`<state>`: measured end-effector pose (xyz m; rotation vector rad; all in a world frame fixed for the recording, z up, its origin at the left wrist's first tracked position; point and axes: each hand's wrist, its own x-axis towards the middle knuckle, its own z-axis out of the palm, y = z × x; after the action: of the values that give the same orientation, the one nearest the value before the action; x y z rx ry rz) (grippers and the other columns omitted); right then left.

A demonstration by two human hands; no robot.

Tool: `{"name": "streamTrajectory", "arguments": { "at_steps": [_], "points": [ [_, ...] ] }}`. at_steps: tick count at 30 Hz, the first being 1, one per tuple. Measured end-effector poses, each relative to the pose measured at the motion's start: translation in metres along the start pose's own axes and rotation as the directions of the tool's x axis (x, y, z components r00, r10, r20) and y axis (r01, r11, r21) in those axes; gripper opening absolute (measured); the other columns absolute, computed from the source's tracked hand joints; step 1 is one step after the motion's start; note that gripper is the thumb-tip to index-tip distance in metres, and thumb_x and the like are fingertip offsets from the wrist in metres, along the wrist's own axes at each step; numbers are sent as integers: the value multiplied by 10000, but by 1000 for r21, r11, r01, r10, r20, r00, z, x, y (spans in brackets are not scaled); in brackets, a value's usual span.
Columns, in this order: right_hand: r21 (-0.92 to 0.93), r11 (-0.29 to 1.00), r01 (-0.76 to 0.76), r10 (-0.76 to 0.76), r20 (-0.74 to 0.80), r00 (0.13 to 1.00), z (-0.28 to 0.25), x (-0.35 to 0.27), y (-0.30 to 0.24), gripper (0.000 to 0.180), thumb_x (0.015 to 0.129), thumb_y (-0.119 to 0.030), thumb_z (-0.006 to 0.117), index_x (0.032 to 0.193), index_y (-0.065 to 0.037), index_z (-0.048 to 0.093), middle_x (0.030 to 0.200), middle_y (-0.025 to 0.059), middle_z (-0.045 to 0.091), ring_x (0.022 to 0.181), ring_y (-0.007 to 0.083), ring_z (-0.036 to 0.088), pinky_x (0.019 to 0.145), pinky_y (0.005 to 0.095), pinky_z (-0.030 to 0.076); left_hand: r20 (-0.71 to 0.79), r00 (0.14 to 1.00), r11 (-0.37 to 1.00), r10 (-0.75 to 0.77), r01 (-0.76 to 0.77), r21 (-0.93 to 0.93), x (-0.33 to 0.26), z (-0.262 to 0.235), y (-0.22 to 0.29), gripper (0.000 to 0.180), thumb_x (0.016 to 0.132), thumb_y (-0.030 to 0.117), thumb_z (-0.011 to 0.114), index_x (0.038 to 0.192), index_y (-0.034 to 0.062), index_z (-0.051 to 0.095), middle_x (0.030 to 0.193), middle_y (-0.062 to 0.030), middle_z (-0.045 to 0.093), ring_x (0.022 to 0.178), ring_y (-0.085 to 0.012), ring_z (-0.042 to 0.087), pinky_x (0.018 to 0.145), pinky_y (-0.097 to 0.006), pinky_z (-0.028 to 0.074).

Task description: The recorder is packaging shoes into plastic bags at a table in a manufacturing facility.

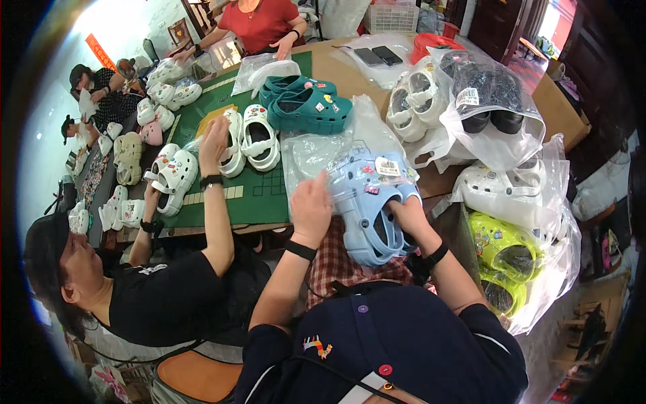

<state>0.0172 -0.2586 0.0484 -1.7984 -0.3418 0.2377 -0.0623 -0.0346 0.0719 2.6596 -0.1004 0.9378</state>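
Observation:
A pair of light blue clogs [369, 229] with colourful charms is held above my lap, just in front of the table edge. My right hand [409, 219] grips them, its fingers reaching into a shoe opening and partly hidden there. A white label sticker [387, 167] shows near their far end, with a clear plastic bag [367, 135] behind them. My left hand [311, 207] is raised beside the clogs on their left; its fingers are smeared by motion. Beyond the bag stands a pair of dark green clogs [309, 108] with charms.
White clogs [261, 138] stand on the green mat [269, 195]. At my left, a co-worker [168, 283] handles another white pair [173, 176]. Bagged black clogs [494, 94] and lime clogs [506, 252] lie to the right. Two phones [378, 55] rest on the far table.

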Motion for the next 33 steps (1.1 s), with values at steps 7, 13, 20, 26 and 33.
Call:
{"name": "streamTrajectory", "arguments": {
  "at_steps": [7, 13, 20, 26, 33],
  "points": [
    [145, 987, -71, 58, 92, 994, 9, 10, -2, 293, 752, -74, 571, 1018, 45, 599, 873, 78, 634, 759, 166, 590, 657, 309, 481, 329, 829, 846, -453, 516, -135, -37, 22, 2, 541, 856, 95, 565, 1328, -25, 331, 886, -263, 600, 802, -439, 590, 741, -486, 488],
    [-109, 991, 74, -71, 34, 997, 15, 18, 1, 349, 751, -120, 603, 1052, 54, 592, 918, 174, 646, 835, 266, 623, 740, 360, 488, 74, 920, 910, -386, 393, -134, -5, -10, 12, 515, 840, 39, 509, 1343, 47, 398, 845, -216, 618, 763, -426, 572, 692, -499, 457],
    [-148, 986, 72, -41, 205, 978, 19, 41, -1, 390, 765, -171, 627, 1118, -7, 594, 1050, 243, 619, 978, 358, 601, 842, 415, 465, 120, 964, 968, 236, -244, 54, -9, -31, 29, 445, 783, 86, 534, 1227, 92, 561, 705, -48, 518, 638, -231, 563, 559, -372, 452],
    [-449, 785, 426, -496, -45, 867, 39, 39, -22, 431, 783, -197, 626, 1163, -3, 562, 1093, 274, 594, 1063, 429, 549, 913, 452, 436, 17, 999, 982, -51, 47, 182, -30, -28, 33, 484, 765, 84, 587, 1249, 88, 558, 741, -58, 500, 656, -232, 548, 563, -366, 450],
    [-526, 728, 439, -361, 250, 898, 68, 37, -17, 248, 843, -268, 557, 842, -41, 656, 778, 213, 651, 708, 403, 623, 615, 474, 484, 115, 984, 948, 136, -163, 273, 39, -24, 54, 264, 783, 150, 603, 1045, 138, 631, 793, -48, 526, 712, -222, 594, 549, -351, 482]
  ]
}}
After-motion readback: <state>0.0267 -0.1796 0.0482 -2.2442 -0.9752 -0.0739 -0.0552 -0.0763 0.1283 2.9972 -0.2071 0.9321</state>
